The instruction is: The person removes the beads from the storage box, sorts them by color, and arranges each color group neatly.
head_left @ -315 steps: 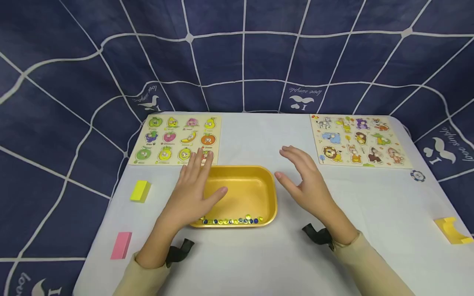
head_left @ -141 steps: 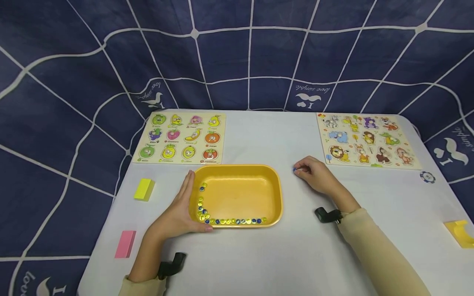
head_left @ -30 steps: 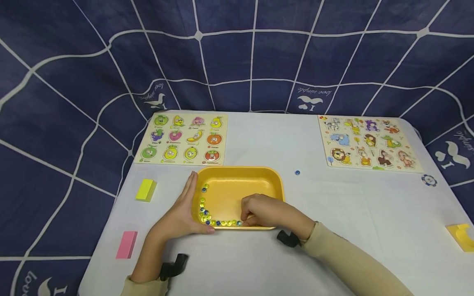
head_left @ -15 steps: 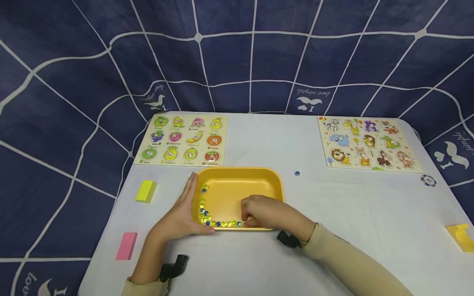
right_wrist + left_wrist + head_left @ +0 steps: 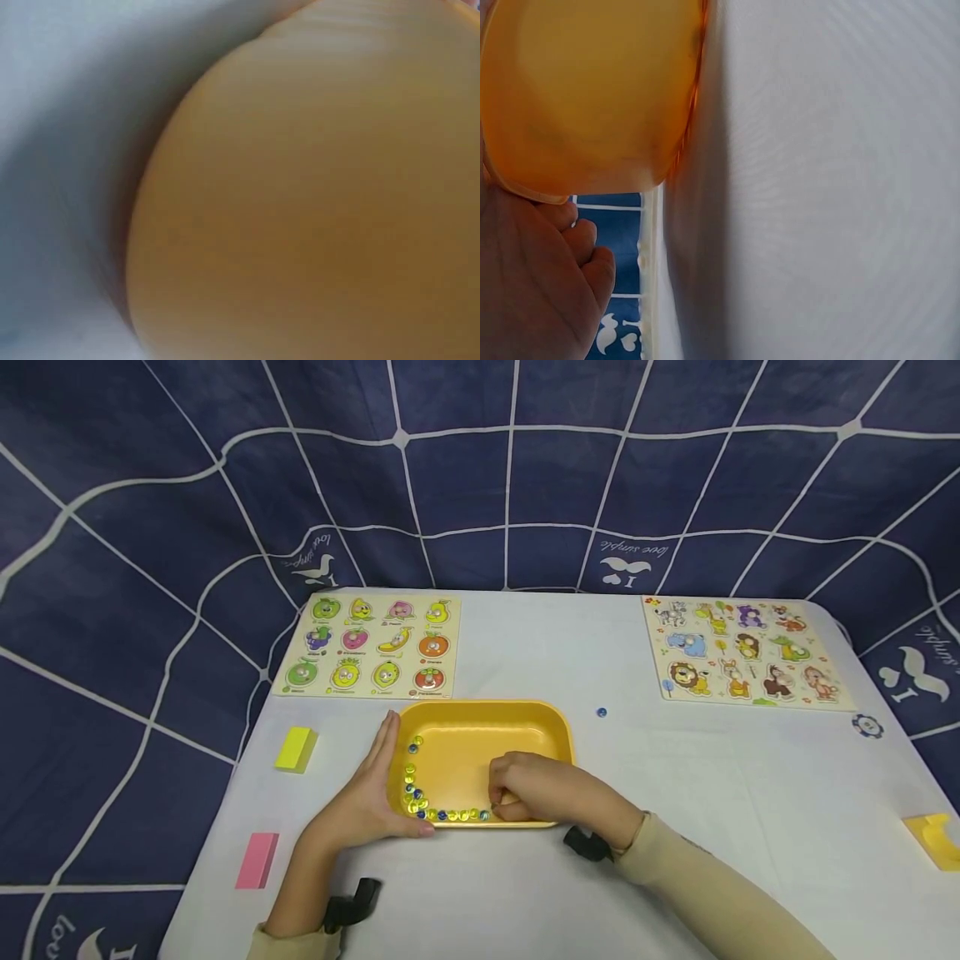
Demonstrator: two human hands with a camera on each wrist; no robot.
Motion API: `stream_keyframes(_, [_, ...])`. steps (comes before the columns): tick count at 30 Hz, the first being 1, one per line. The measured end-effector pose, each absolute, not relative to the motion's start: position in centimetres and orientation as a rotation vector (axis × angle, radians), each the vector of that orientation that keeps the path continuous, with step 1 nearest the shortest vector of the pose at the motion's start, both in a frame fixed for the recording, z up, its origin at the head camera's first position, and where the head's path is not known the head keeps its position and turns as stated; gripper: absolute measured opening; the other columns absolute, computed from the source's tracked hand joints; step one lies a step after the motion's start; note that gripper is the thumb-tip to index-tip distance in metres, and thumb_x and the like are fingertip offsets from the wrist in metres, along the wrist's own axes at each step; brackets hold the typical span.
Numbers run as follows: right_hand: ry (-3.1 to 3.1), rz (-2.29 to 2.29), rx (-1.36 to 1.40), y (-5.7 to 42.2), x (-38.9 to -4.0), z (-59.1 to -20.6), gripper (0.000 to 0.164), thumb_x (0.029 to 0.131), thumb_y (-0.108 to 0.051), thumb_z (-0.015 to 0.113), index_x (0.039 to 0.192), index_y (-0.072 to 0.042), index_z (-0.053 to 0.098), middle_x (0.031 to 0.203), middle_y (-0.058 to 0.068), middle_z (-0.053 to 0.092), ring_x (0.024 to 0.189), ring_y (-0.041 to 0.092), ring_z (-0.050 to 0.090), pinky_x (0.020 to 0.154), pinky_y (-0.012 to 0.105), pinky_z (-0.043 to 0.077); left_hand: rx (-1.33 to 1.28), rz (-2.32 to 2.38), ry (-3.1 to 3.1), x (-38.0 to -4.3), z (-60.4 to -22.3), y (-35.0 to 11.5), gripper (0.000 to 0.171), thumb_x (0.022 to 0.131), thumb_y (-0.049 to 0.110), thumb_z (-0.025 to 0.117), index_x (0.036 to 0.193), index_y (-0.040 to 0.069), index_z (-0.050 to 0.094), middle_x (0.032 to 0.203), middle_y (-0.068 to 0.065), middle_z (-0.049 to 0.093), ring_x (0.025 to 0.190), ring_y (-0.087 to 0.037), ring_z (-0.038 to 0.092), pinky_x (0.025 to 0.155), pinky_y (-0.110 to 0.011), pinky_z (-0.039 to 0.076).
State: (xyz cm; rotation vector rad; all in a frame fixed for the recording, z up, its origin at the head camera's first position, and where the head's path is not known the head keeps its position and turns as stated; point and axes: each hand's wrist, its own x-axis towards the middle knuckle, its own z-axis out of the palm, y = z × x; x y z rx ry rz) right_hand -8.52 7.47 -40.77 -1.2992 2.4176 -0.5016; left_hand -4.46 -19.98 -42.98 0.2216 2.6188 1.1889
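Note:
A yellow tray [image 5: 480, 710] holds several small yellow and blue glass marbles [image 5: 453, 815], lined along its left and near walls. My left hand [image 5: 362, 802] holds the tray's near left corner, fingers against the left side and thumb along the front edge. In the left wrist view the left hand [image 5: 540, 277] is against the tray's outer wall [image 5: 592, 90]. My right hand [image 5: 536, 787] reaches over the near right rim with curled fingers, its fingertips pinching at a marble by the row; the hand hides the row's right end. The right wrist view shows mostly blurred tray wall [image 5: 315, 187].
One blue marble [image 5: 602, 712] lies on the white table right of the tray. Behind stand a fruit puzzle board [image 5: 375, 656] and an animal puzzle board [image 5: 720, 652]. Around are a yellow block [image 5: 296, 749], a pink block [image 5: 257, 860], a poker chip [image 5: 868, 726] and a yellow arch block [image 5: 933, 841].
The left hand came down onto the tray's corner. The right hand left a blue marble on the table, then moved into the tray; over the last second it has barely moved.

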Motion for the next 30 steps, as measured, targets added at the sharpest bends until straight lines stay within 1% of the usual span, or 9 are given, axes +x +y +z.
stream_keyframes(5, [2.417, -0.609, -1.292, 7.9, -8.7, -40.2, 0.005, 0.086, -0.024, 0.064, 0.083, -0.02, 0.065, 0.085, -0.012, 0.059, 0.081, 0.005, 0.053, 0.078, 0.017, 0.047, 0.227, 1.196, 2.62, -4.5, -43.0, -20.0, 0.147, 0.045, 0.06, 0.087, 0.148, 0.037, -0.015, 0.16, 0.006, -0.014, 0.149, -0.022, -0.005, 0.114, -0.059, 0.015])
stream_keyframes(8, [2.429, -0.666, -1.274, 8.4, -8.7, -39.6, 0.006, 0.088, -0.027, 0.064, 0.086, -0.021, 0.065, 0.087, -0.012, 0.059, 0.083, 0.004, 0.052, 0.079, 0.018, 0.047, 0.236, 1.197, 2.619, -4.4, -43.0, -20.0, 0.147, 0.045, 0.06, 0.087, 0.147, 0.039, -0.016, 0.16, 0.006, -0.014, 0.148, -0.022, -0.005, 0.114, -0.059, 0.015])
stream_keyframes(14, [2.487, -0.766, -1.207, 9.8, -8.7, -38.6, 0.005, 0.089, -0.028, 0.063, 0.09, -0.025, 0.065, 0.094, -0.016, 0.057, 0.091, 0.005, 0.052, 0.085, 0.021, 0.047, 0.243, 1.202, 2.619, -4.4, -43.1, -20.1, 0.147, 0.044, 0.06, 0.087, 0.147, 0.039, -0.016, 0.16, 0.006, -0.014, 0.148, -0.022, -0.006, 0.114, -0.06, 0.015])
stream_keyframes(18, [2.556, -0.869, -1.212, 11.1, -9.0, -38.1, 0.006, 0.088, -0.026, 0.065, 0.092, -0.023, 0.067, 0.098, -0.016, 0.058, 0.092, 0.005, 0.054, 0.085, 0.022, 0.049, 0.244, 1.2, 2.623, -4.4, -43.2, -20.1, 0.147, 0.044, 0.061, 0.087, 0.147, 0.039, -0.015, 0.16, 0.006, -0.013, 0.148, -0.021, -0.005, 0.114, -0.059, 0.015])
stream_keyframes(24, [2.697, -1.019, -1.162, 13.4, -9.6, -37.6, 0.008, 0.083, -0.024, 0.071, 0.091, -0.025, 0.067, 0.102, -0.016, 0.059, 0.098, 0.003, 0.053, 0.089, 0.027, 0.051, 0.237, 1.197, 2.624, -4.4, -43.0, -20.0, 0.147, 0.044, 0.061, 0.087, 0.147, 0.039, -0.016, 0.16, 0.006, -0.014, 0.149, -0.022, -0.005, 0.114, -0.06, 0.015])
stream_keyframes(27, [2.731, -1.137, -1.191, 14.5, -10.0, -37.5, 0.013, 0.081, -0.018, 0.073, 0.091, -0.023, 0.067, 0.101, -0.013, 0.061, 0.099, 0.005, 0.055, 0.088, 0.024, 0.051, 0.238, 1.199, 2.625, -4.4, -43.0, -20.0, 0.147, 0.044, 0.06, 0.087, 0.147, 0.039, -0.016, 0.16, 0.006, -0.014, 0.149, -0.022, -0.005, 0.114, -0.06, 0.015])
stream_keyframes(30, [2.75, -1.218, -1.218, 15.7, -10.3, -37.5, 0.016, 0.08, -0.014, 0.074, 0.092, -0.021, 0.067, 0.101, -0.011, 0.062, 0.098, 0.005, 0.056, 0.088, 0.018, 0.05, 0.237, 1.197, 2.628, -4.4, -43.0, -20.0, 0.148, 0.044, 0.06, 0.088, 0.147, 0.039, -0.016, 0.16, 0.007, -0.014, 0.149, -0.022, -0.005, 0.114, -0.06, 0.015])
